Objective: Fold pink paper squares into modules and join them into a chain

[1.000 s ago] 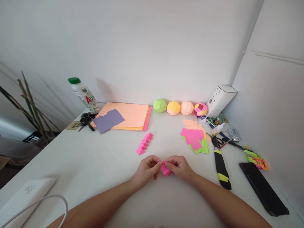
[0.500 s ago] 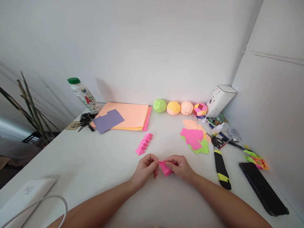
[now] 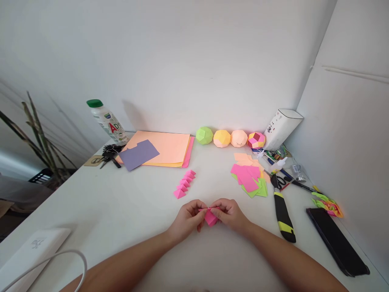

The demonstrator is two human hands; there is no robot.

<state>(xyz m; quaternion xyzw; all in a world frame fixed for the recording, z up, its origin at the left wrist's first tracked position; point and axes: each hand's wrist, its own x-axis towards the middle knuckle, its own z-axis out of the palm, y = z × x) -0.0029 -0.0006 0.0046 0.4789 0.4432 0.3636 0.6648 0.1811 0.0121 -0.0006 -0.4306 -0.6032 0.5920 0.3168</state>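
A small folded piece of pink paper (image 3: 211,218) is pinched between my two hands, above the near middle of the table. My left hand (image 3: 189,217) grips its left corner between thumb and fingers. On the other side my right hand (image 3: 230,214) holds the right part, thumb on top. The fingers cover both ends of the paper. Beyond my left hand stands a slanting row of several folded pink paper units (image 3: 184,185). Farther right lies a loose pile of pink paper pieces (image 3: 247,176), with green paper pieces (image 3: 259,188) partly under them.
Paper polyhedra (image 3: 221,138) line the wall. Large paper sheets (image 3: 164,148) with a purple piece (image 3: 139,155) lie at back left, near keys (image 3: 112,154) and a bottle (image 3: 107,121). A cutter knife (image 3: 284,217) and black phone (image 3: 337,242) lie right; a white device (image 3: 33,255) lies front left.
My left hand has moved slightly right and now pinches the paper's left corner farther in. The pink paper looks more folded, with less of it showing. My right hand has barely moved.
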